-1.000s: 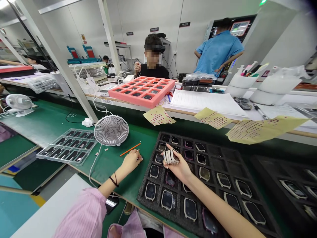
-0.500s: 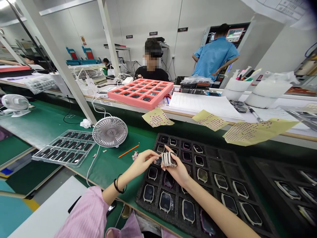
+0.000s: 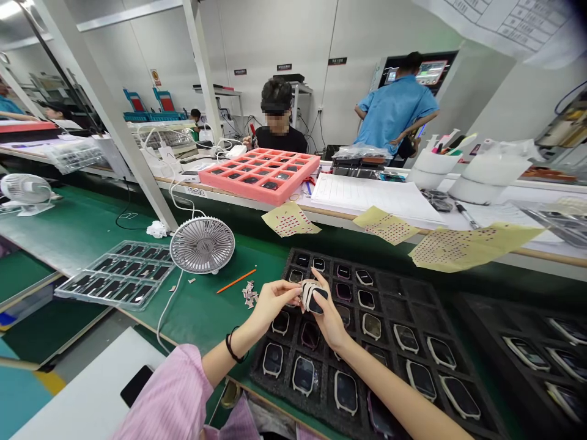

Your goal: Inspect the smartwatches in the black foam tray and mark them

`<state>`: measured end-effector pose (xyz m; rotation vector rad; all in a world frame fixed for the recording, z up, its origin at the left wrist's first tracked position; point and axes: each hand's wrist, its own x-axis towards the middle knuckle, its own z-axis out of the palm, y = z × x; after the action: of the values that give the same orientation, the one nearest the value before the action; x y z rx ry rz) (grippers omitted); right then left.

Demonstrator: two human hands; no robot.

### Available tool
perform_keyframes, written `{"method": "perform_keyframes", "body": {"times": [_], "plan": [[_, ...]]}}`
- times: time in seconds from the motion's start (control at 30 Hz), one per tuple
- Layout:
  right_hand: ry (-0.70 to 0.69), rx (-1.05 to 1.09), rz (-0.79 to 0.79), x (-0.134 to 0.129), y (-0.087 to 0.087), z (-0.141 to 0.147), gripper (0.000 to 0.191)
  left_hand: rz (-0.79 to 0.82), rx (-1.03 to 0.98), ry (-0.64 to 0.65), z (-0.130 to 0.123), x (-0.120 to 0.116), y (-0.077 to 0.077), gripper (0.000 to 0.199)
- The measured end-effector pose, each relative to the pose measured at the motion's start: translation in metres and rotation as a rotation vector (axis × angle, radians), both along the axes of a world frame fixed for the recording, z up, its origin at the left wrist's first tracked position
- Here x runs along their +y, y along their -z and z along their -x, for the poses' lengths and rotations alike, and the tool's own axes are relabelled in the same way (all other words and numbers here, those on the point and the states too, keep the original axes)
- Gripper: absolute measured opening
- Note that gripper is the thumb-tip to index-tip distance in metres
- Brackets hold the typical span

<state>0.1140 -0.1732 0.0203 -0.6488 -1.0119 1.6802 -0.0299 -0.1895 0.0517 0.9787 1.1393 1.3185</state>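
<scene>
green workbench under a loaded tray

the green-topped workbench (image 3: 202,315) runs across the near side. on it, a black foam tray (image 3: 394,308) sits right of centre, its compartments holding dark watch-shaped cases (image 3: 303,376), and a second dark tray (image 3: 488,324) lies just beyond its right side. to the left stand a clear plastic tray (image 3: 114,275) of dark parts and a white desk fan (image 3: 202,245). an orange pencil (image 3: 236,281), small paper scraps (image 3: 249,294) and crumpled white tissue (image 3: 157,230) lie between them. a white-topped far bench (image 3: 197,192) carries a pink foam tray (image 3: 260,176) and paper sheets (image 3: 371,198).
</scene>
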Motion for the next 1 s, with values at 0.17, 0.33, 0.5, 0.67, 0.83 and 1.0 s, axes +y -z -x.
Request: {"method": "perform_keyframes", "body": {"times": [0.17, 0.33, 0.5, 0.67, 0.83, 1.0], "plan": [[0.040, -0.045, -0.048, 0.000, 0.000, 0.000, 0.055, -0.018, -0.024, -0.077, -0.006, 0.001, -0.003, 0.032], [0.114, -0.162, -0.128, 0.000, 0.007, -0.001, 0.055, -0.043, 0.008, -0.107, -0.018, 0.001, 0.003, 0.031], [0.174, -0.160, -0.130, -0.002, 0.009, -0.002, 0.051, -0.270, 0.178, -0.196, -0.031, -0.008, 0.012, 0.027], [0.220, -0.103, -0.118, 0.000, 0.007, -0.005, 0.054, -0.205, 0.165, 0.148, -0.028, -0.016, 0.018, 0.055], [0.210, -0.151, -0.150, 0.001, 0.006, -0.008, 0.056, -0.106, 0.150, 0.465, -0.017, -0.018, 0.034, 0.076], [0.142, -0.231, -0.174, 0.001, 0.013, -0.003, 0.050, -0.149, 0.564, 0.505, 0.015, -0.011, 0.021, 0.060]]}}
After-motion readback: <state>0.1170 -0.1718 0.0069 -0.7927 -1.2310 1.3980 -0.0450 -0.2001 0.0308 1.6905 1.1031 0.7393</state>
